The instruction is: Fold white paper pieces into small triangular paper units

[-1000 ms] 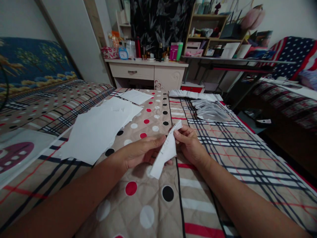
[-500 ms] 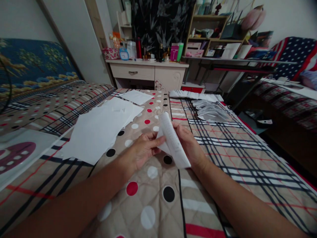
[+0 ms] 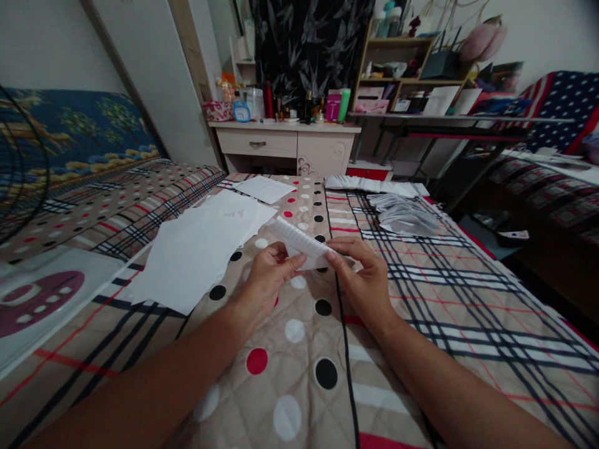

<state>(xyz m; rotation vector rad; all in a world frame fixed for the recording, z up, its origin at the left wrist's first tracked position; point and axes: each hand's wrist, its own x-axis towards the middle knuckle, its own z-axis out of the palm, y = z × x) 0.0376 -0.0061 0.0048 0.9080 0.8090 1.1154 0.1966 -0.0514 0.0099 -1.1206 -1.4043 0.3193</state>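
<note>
Both my hands hold one folded white paper piece [image 3: 299,242] above a quilted bedspread [image 3: 304,374] with dots and plaid. My left hand [image 3: 267,280] pinches its near left side with curled fingers. My right hand [image 3: 365,280] grips its right end between thumb and fingers. The paper lies nearly level, its long edge running up and to the left.
A spread of loose white sheets [image 3: 201,249] lies to the left on the bed. A row of folded paper pieces [image 3: 402,212] sits at the far right of the bed. Beyond stand a white dresser [image 3: 285,143], a cluttered desk with shelves [image 3: 421,112], and a plastic bag [image 3: 37,299] at left.
The folded paper was turned over in my hands: from hanging down and left, then pointing up, to lying nearly level. Both hands moved slightly forward. My view shifted a little.
</note>
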